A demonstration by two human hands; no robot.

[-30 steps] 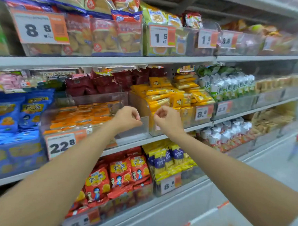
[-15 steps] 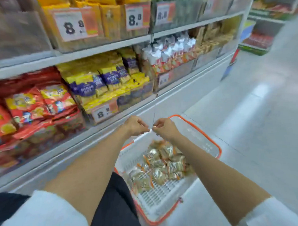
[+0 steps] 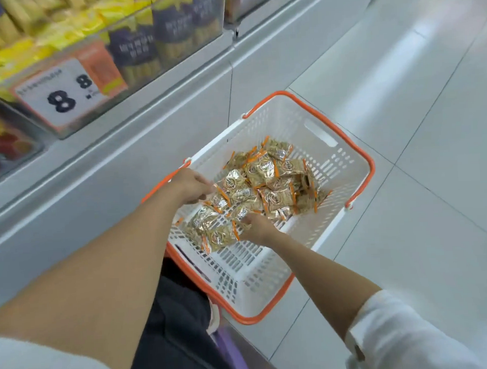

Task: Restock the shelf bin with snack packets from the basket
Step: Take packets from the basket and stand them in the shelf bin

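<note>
A white basket with an orange rim (image 3: 358,154) stands on the floor by the shelf base. In it lies a heap of several gold snack packets with orange edges (image 3: 267,180). Both my hands are down inside the basket. My left hand (image 3: 191,186) reaches in from the left, its fingers stretched out and touching the packets at the heap's left side. My right hand (image 3: 256,227) is at the heap's near edge, its fingers curled onto a gold packet (image 3: 239,213). The fingertips are partly hidden by the packets.
The grey shelf base (image 3: 130,172) runs along the left. Above it a clear bin of yellow and purple packets (image 3: 135,35) carries an 8.8 price tag (image 3: 65,94). White floor tiles (image 3: 414,93) spread to the right. My dark trouser leg (image 3: 175,321) is under the basket's near corner.
My view dropped from the middle shelf to the basket on the floor. Both hands moved from the shelf bin's edge down into the basket and onto the packets.
</note>
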